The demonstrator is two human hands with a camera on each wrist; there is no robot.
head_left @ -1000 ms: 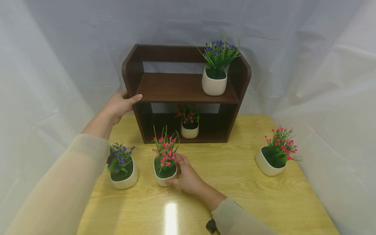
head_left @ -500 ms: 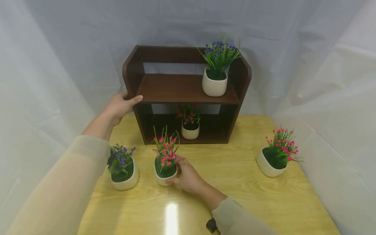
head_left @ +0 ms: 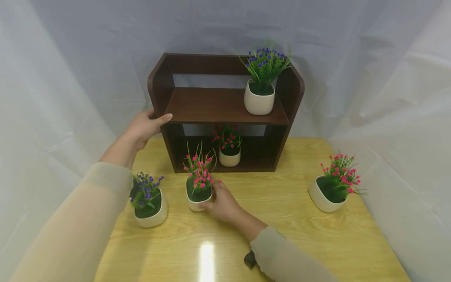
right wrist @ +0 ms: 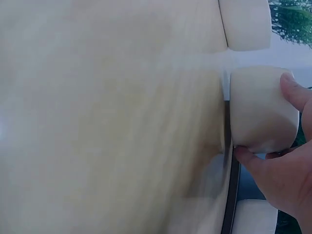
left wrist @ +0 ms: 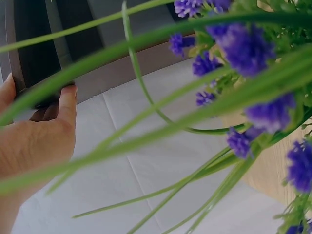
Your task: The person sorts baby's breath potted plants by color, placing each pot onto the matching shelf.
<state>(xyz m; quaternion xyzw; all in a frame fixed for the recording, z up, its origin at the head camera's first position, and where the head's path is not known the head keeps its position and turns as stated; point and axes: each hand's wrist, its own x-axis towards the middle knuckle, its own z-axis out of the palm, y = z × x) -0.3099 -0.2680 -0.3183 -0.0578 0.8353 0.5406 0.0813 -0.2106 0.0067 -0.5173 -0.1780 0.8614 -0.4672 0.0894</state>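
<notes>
My left hand (head_left: 144,127) grips the left side panel of a dark brown two-tier shelf (head_left: 197,105), thumb on its front edge. The left wrist view shows this hand (left wrist: 39,151) behind blurred grass blades and purple flowers (left wrist: 243,48). My right hand (head_left: 225,203) holds a white pot (head_left: 195,206) of pink flowers (head_left: 200,172) by its right side, in front of the shelf's lower left. Seen from the right wrist, thumb and fingers span the upright pot (right wrist: 261,107); whether its base touches the table cannot be told.
A purple-flowered pot (head_left: 151,220) stands at left, beside my left sleeve. Another pink-flowered pot (head_left: 322,199) stands at right. On the shelf, a purple-flowered pot (head_left: 258,102) occupies the upper right and a red-flowered pot (head_left: 230,159) the lower tier. White sheeting (head_left: 387,117) surrounds the wooden table (head_left: 282,219).
My right hand has carried the pink-flowered pot slightly away from me, towards the shelf, within the last half second. The left hand keeps its grip on the shelf.
</notes>
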